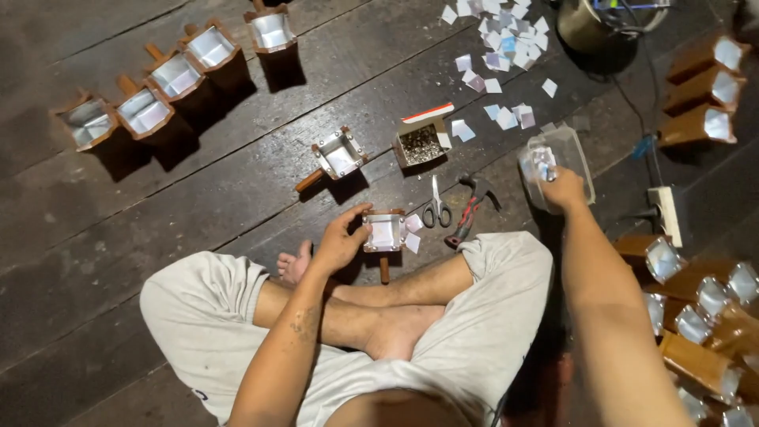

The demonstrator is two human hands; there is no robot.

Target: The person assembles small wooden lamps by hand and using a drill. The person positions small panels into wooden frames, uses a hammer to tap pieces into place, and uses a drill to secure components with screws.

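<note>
Resting on the dark plank floor [158, 229] just ahead of the crossed shins, a small wooden scoop [385, 235] with a shiny foil lining lies with its open mouth up and its short handle pointing back toward the person, so its long axis runs near to far. The left hand [340, 241] is touching it, on its left side, with the thumb and fingers curled round the rim in a loose clamp. The right hand [563, 188] is well apart from the scoop, off to the right, with its fingertips dipped into a clear plastic tub [557, 164]; the fingers seem bunched together as if pinching something, but what they pinch cannot be made out. So the left hand is the nearer one by far. Between the two hands lie scissors [436, 207] and a red-handled hammer [471, 212]. Farther out sit another scoop [336, 156], an open box of small nails [422, 141], scattered paper squares [502, 35], a row of finished scoops [170, 79] at far left, and a heap of others [700, 316] by the right arm.
</note>
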